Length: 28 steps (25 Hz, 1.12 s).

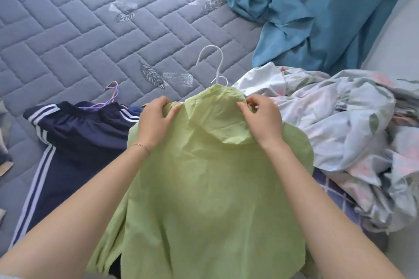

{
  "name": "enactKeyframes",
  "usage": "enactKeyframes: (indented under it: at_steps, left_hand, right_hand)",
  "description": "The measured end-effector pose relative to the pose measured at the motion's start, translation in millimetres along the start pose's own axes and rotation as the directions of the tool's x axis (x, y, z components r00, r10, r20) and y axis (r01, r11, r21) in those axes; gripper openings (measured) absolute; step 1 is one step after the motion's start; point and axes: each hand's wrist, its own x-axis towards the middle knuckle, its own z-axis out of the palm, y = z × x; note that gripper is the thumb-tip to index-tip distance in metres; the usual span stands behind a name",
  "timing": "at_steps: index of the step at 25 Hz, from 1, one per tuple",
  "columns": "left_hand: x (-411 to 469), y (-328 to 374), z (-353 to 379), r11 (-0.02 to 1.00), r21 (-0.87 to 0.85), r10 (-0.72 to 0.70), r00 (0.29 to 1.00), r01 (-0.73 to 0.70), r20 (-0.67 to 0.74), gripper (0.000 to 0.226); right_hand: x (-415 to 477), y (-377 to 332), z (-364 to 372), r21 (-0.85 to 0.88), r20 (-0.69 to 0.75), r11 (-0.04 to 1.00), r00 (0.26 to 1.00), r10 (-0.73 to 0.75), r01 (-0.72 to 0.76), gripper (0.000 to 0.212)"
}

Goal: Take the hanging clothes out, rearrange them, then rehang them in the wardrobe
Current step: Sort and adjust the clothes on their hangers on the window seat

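A person is bending over a bed and fitting a light green woven shirt (204, 188) onto a white wire hanger (212, 61), whose hook is poking out above the neckline at the centre of the frame. The shirt is lying across the lower middle of the picture, running from the neckline down to the bottom edge, on a grey-blue quilted mattress (79, 29). The left hand (156, 118) is curling its grip around the fabric at the shoulder on the left of the frame. The right hand (263, 120) is pinching the cloth at the opposite shoulder, so both grips are holding the shirt and neither is holding the hanger itself. At the left, navy track trousers with white side stripes (74, 133) are lying flat on a thin purple hanger (112, 97). Crumpled floral bedding (340, 120) is heaping up at the right, and a teal curtain (317, 18) is draping in the upper right. The step in hand appears to be seating the shoulders. Doing it well probably means drawing both shoulder seams evenly over the hanger's arms, centring the neckline under the hook and smoothing the loose fold behind it. The wardrobe is not in view.
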Motion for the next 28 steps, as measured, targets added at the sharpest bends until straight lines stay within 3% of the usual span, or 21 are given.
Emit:
enactKeyframes:
  at_steps: [5, 8, 12, 16, 24, 28]
  left_hand:
    - [31.9, -74.9, 66.0, 1.000, 0.026, -0.011, 1.000, 0.011, 0.002, 0.021]
    - [35.5, -90.9, 87.5, 0.999, 0.036, 0.026, 0.998, -0.029, 0.064, 0.020]
    - [20.4, -91.6, 80.6, 0.992, 0.065, 0.103, 0.993, -0.107, 0.065, 0.030]
    - [-13.4, -63.6, 46.5, 0.965, 0.124, 0.232, 0.973, -0.230, -0.003, 0.041]
    - [-136.9, 23.7, -46.0, 0.971, 0.186, 0.161, 0.986, -0.150, -0.044, 0.055]
    - [-221.9, 65.0, -96.4, 0.989, 0.143, 0.051, 0.987, -0.029, -0.153, 0.055]
  right_hand:
    - [37.7, 54.8, 84.8, -0.077, -0.027, 0.997, 1.000, -0.006, 0.004, 0.022]
    - [31.3, 71.3, 101.8, -0.198, -0.007, 0.980, 1.000, -0.011, 0.010, 0.031]
    - [4.9, 65.1, 103.2, -0.229, 0.050, 0.965, 0.991, -0.124, 0.132, 0.046]
    - [-29.8, 37.6, 84.8, -0.200, 0.154, 0.968, 0.980, -0.123, 0.153, 0.051]
    - [-133.4, -44.5, -18.9, -0.086, 0.181, 0.967, 0.959, -0.220, 0.239, 0.055]
    - [-198.8, -81.1, -65.8, -0.033, 0.215, 0.952, 0.933, -0.290, 0.304, 0.056]
